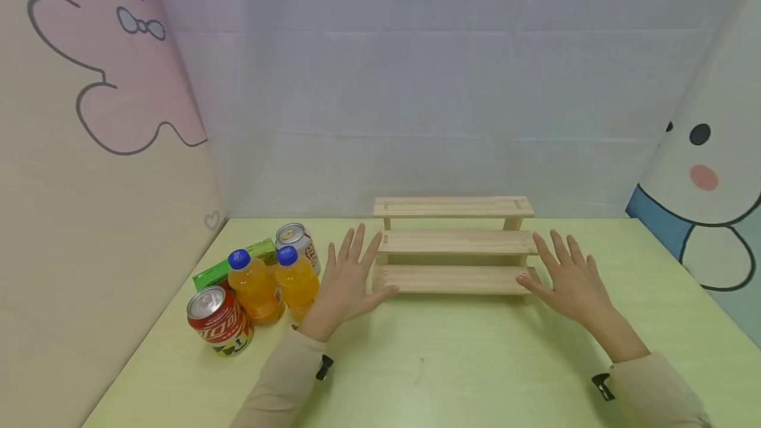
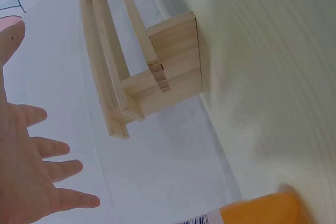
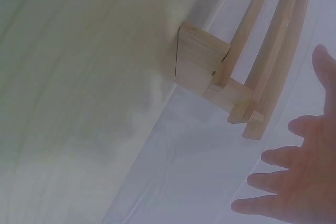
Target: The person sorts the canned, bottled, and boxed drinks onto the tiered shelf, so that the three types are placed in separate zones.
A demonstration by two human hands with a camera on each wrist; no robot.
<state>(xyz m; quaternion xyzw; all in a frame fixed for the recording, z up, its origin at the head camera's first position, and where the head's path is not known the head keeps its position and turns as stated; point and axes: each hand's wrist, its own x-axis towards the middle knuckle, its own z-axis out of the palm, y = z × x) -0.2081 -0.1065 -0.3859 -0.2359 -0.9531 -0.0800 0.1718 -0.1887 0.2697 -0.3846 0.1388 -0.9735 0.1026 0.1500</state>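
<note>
A three-tier wooden step shelf (image 1: 454, 242) stands toward the back of the table, its boards bare. My left hand (image 1: 347, 283), fingers spread and straight, is at the shelf's left end in the head view; the left wrist view shows that hand (image 2: 26, 161) apart from the wood. On the other side my right hand (image 1: 573, 279) is also spread, near the shelf's right end, and the right wrist view has that hand (image 3: 302, 177) holding nothing. Left of my left hand stand two orange drink bottles (image 1: 255, 289) with blue caps, a red can (image 1: 220, 322) and a silver-topped can (image 1: 299, 246).
A green box (image 1: 214, 274) lies behind the bottles and red can. The pale yellow table (image 1: 434, 368) meets a white curtain (image 1: 452, 98) at the back. Cartoon-printed panels (image 1: 77, 216) flank the table on the left and right.
</note>
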